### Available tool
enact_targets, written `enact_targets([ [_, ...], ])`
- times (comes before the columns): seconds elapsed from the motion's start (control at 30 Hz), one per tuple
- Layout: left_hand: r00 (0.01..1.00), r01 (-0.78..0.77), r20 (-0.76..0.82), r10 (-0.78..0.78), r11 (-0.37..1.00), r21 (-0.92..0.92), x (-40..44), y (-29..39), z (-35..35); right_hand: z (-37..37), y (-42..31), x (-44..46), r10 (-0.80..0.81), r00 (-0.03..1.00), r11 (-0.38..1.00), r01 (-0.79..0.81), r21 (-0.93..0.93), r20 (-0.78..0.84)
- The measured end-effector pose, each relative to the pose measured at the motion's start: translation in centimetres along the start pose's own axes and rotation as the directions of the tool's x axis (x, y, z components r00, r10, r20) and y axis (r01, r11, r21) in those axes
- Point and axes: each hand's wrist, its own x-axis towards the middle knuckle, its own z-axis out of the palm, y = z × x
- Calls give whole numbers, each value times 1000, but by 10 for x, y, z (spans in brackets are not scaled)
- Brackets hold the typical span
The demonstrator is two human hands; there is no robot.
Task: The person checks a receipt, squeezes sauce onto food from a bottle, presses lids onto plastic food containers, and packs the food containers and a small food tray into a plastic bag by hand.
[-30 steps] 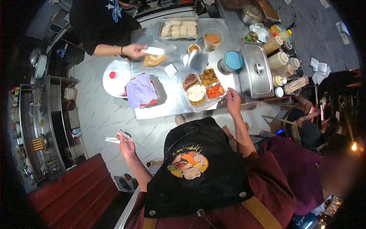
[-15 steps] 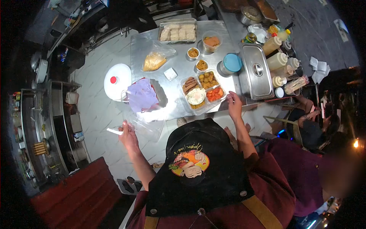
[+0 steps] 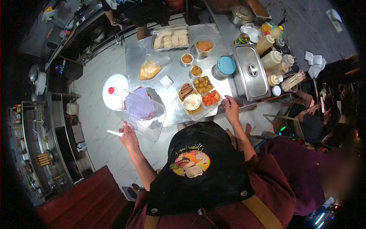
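Viewing from head camera: clear plastic lid (image 3: 154,129) and white strip (image 3: 114,133) are gripped by left hand (image 3: 129,138), left of compartmented meal tray (image 3: 208,110); right hand (image 3: 231,109) is released beside it, contact unclear. Lid best held level, by its rim.

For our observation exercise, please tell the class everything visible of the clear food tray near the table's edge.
The tray, apparently clear plastic, is squarish with rounded corners and inner dividers. It lies open and flat, slightly turned, on the metal table. Sliced brown meat, a fried egg over yellowish grains, brownish round pieces and red-orange chunks fill it. The right hand is beside its right corner; whether they touch is unclear.
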Motion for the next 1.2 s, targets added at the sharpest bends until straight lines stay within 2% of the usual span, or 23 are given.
enact_targets([
  [0.5,999,15,-34,-18,997,-76,6,6,-2,22,-7,8,161,985,965,-170,199,59],
  [0.6,998,0,-70,-6,996,-84,1,8,2,19,-7,9,149,986,974,-159,161,68],
  [0.77,993,-6,-115,-5,995,-96,4,9,2,20,-11,9,124,990,962,-137,237,70],
  [0.97,998,-2,-64,-8,987,-159,9,10,-9,17,-3,8,135,989,965,-147,219,69],
  [1.2,998,-4,-70,-6,989,-148,3,12,-3,18,-2,8,120,992,967,-127,222,45],
])
